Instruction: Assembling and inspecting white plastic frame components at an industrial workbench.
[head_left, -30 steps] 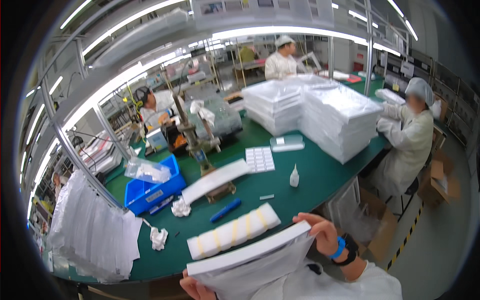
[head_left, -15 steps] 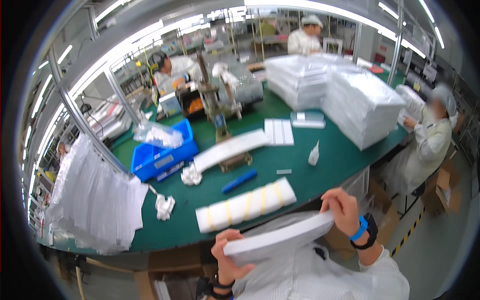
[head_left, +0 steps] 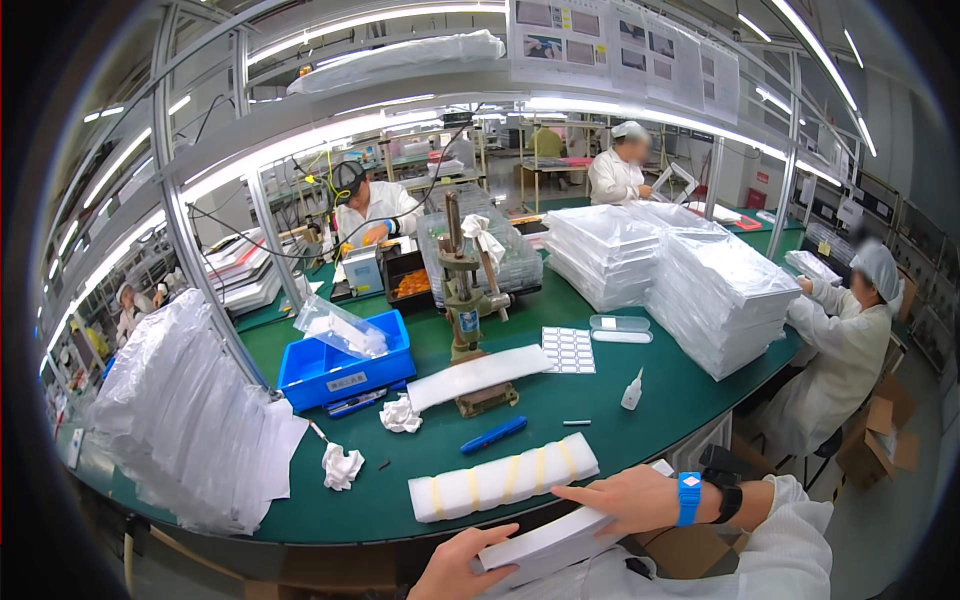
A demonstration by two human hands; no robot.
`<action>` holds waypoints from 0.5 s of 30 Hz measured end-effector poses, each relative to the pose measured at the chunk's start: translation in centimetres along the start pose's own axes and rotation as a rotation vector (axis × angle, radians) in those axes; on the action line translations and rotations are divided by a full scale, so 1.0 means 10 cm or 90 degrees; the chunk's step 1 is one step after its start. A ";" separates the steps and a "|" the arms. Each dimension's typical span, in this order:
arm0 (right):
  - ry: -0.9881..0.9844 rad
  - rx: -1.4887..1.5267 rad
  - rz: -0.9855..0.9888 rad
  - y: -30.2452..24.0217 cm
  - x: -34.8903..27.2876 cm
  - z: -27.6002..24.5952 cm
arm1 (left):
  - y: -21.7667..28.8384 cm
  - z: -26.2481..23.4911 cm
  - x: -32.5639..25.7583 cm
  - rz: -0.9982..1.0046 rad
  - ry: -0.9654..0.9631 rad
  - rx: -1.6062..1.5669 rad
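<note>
White foam everywhere on this green bench. The person at the near edge has a flat white stack of sheets held low against their body, just below the table's rim. Left hand is curled around the stack's near left end, thumb on top; right hand lies flat on the upper face, fingers stretched out and pressing down — blue wristband and a dark watch on that wrist. Just past the stack, on the table, sits a long white foam bundle wrapped in yellow bands. A blue pen lies beyond it, with crumpled paper wads off to the left near a blue bin.
</note>
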State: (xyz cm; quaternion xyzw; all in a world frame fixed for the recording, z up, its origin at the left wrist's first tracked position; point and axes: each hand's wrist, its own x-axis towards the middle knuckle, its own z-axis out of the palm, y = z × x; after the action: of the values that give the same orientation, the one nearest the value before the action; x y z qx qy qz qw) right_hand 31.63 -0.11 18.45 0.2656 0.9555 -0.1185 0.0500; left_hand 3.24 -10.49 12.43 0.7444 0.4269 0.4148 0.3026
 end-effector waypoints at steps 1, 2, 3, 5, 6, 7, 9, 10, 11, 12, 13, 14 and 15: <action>-0.099 0.002 0.070 -0.02 0.03 -0.01 | 0.03 -0.01 0.04 0.037 0.005 -0.050; -0.071 0.008 0.046 0.01 0.00 0.01 | 0.11 -0.04 0.07 -0.004 -0.010 -0.042; -0.070 0.012 0.060 0.01 -0.07 0.01 | 0.12 -0.03 0.11 0.001 -0.022 -0.048; 0.003 0.018 0.042 0.00 -0.26 -0.09 | 0.14 0.02 0.23 0.032 0.049 -0.112; -0.005 0.072 0.079 -0.07 -0.36 -0.28 | 0.23 0.00 0.28 0.043 0.065 -0.133; 0.018 0.074 0.102 -0.11 -0.50 -0.47 | 0.19 0.02 0.33 0.042 0.049 -0.141; 0.145 0.125 0.128 -0.01 -0.92 -0.78 | 0.06 0.06 0.48 0.169 0.054 -0.294; 0.204 0.083 0.167 -0.04 -1.13 -0.99 | 0.22 0.09 0.47 0.174 0.166 -0.388; 0.251 0.101 0.210 0.03 -1.37 -1.25 | 0.15 0.09 0.48 0.148 0.200 -0.368; 0.309 0.148 0.327 0.11 -1.70 -1.42 | 0.10 0.11 0.55 0.110 0.203 -0.344; 0.418 0.266 0.441 0.13 -1.99 -1.57 | 0.04 0.15 0.61 0.071 0.206 -0.318; 0.519 0.314 0.513 0.18 -2.30 -1.71 | -0.04 0.19 0.65 0.075 0.192 -0.329; 0.583 0.296 0.536 0.35 -2.61 -1.82 | -0.13 0.23 0.67 -0.007 0.181 -0.342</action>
State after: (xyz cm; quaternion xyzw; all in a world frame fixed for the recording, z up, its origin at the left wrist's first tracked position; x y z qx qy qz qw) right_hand 55.13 -5.51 39.46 0.6433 0.6446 -0.1670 -0.3777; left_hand 6.72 -4.18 12.72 0.5698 0.3444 0.6111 0.4281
